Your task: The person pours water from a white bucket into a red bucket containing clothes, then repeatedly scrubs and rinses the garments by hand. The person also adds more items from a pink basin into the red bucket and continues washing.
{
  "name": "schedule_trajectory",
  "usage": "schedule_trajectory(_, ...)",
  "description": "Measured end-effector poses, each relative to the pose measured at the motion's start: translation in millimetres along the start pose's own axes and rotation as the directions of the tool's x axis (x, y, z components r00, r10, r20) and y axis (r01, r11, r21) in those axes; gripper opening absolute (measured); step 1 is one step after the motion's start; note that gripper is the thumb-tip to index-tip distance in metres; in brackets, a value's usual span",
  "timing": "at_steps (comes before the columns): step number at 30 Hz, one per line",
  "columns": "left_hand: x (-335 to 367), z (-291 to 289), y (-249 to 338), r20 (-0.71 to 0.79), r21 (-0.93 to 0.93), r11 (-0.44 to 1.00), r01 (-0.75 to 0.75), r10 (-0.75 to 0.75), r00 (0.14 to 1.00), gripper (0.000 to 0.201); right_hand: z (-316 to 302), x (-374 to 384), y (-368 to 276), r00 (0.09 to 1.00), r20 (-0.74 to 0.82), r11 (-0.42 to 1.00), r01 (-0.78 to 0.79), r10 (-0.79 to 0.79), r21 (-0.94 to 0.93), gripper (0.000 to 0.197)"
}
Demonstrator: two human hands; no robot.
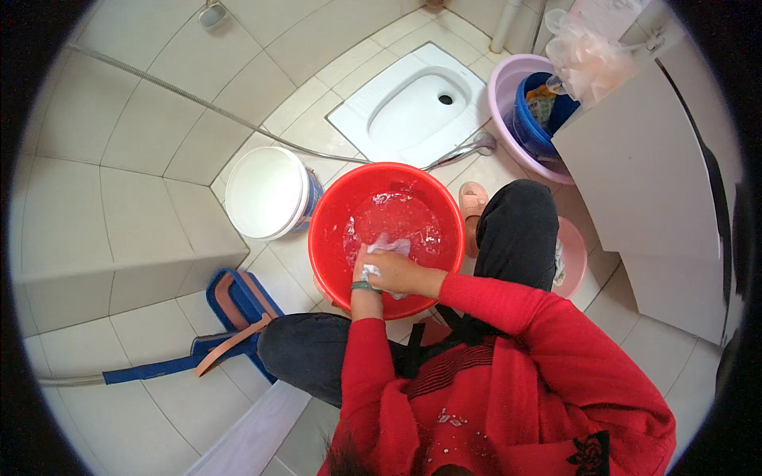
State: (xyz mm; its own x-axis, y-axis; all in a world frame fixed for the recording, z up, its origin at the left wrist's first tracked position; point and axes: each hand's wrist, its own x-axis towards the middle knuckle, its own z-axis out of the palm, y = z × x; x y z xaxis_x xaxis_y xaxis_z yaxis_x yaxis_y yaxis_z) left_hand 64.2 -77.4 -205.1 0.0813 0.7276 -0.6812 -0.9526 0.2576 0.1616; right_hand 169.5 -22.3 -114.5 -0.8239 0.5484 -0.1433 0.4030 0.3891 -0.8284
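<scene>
A red plastic basin (321, 214) with water in it stands on the floor in front of me. Both my hands are together over its near part, closed on a small wet white cloth (390, 244). My right hand (394, 272) lies across the cloth from the right, its fingers curled round it. Beside it, my left hand (359, 266) grips the same bunched cloth, partly covered by the right one. A green bangle (363, 285) circles my left wrist. White folds stick out beyond and below my fingers.
A white bucket (266, 190) stands left of the basin. Beyond lie a shower head (482, 143) with its hose and a squat toilet (381, 119). A purple tub (502, 79) holds a blue bucket (524, 123). A pink basin (575, 254) sits right; a blue dustpan (226, 305) left.
</scene>
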Motion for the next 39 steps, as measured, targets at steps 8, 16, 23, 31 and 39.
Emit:
schedule_trajectory(8, 7.2, -4.6, -5.5, -0.321, 0.099, 0.969, -0.226, 0.246, 0.914, 0.039, 3.0, 14.0, 68.1, 0.927, -0.330, 0.801, -0.331, 0.178, -0.499, 0.036)
schedule_trajectory(16, 1.7, 7.4, 19.1, -0.289, 0.101, 0.948, -0.302, 0.318, 0.903, 0.050, 10.2, 25.1, 52.1, 0.945, 0.300, 0.970, -0.185, 0.131, 0.159, 0.074)
schedule_trajectory(23, 3.6, 6.7, 26.5, -0.558, 0.465, 0.885, 0.008, 0.286, 0.779, 0.071, 15.3, 69.1, 88.7, 0.872, 0.334, 0.934, -0.323, 0.356, -0.153, 0.049)
schedule_trajectory(31, 39.4, -54.3, -4.0, -0.676, 0.146, 0.983, -0.108, 0.179, 0.715, 0.056, 61.2, 82.0, 131.4, 0.872, 0.257, 0.798, -0.216, 0.417, -0.563, 0.040)
schedule_trajectory(39, 30.6, -27.8, -4.1, -0.562, -0.064, 0.998, -0.004, -0.033, 0.827, 0.067, 40.1, 96.8, 116.3, 0.919, -0.186, 0.933, -0.359, 0.348, -0.030, 0.046)
